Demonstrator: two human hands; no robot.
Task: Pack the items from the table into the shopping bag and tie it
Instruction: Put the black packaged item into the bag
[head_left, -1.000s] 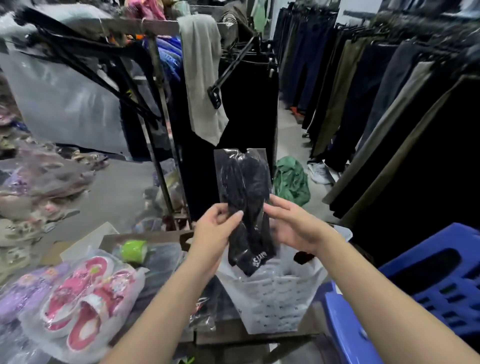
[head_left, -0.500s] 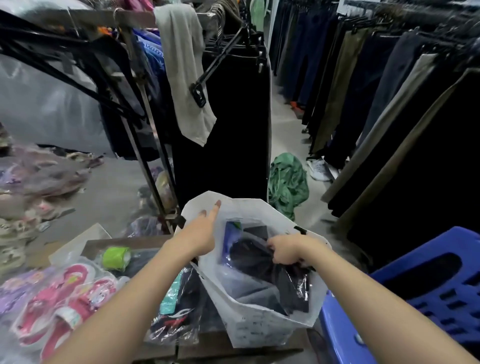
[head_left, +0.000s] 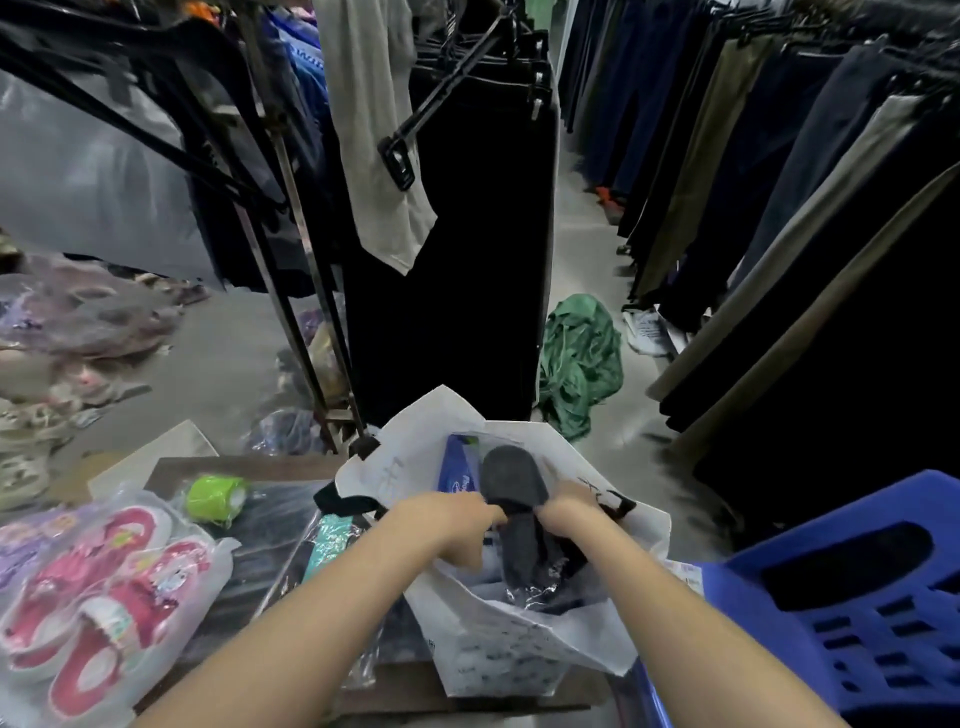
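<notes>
A white shopping bag (head_left: 524, 652) stands open on the wooden table (head_left: 249, 465), with packed items inside, among them a blue packet (head_left: 460, 467). Both my hands are inside the bag's mouth. My left hand (head_left: 447, 525) and my right hand (head_left: 574, 512) grip a dark grey slipper-like item (head_left: 511, 483) from either side, its rounded end sticking up out of the bag. On the table to the left lie pink sandals in a clear bag (head_left: 98, 603), a green tape roll (head_left: 215, 499) and wrapped dark clothing (head_left: 291, 530).
A blue plastic stool (head_left: 852, 608) stands at the right, close to the bag. Racks of dark trousers (head_left: 779, 171) line the aisle; a green garment (head_left: 579, 358) lies on the floor. Plastic-wrapped goods (head_left: 78, 322) are piled at the left.
A second ago both hands held a clear packet of black socks above the bag. It went into the bag, and both hands now hold a dark grey item in the bag's mouth.
</notes>
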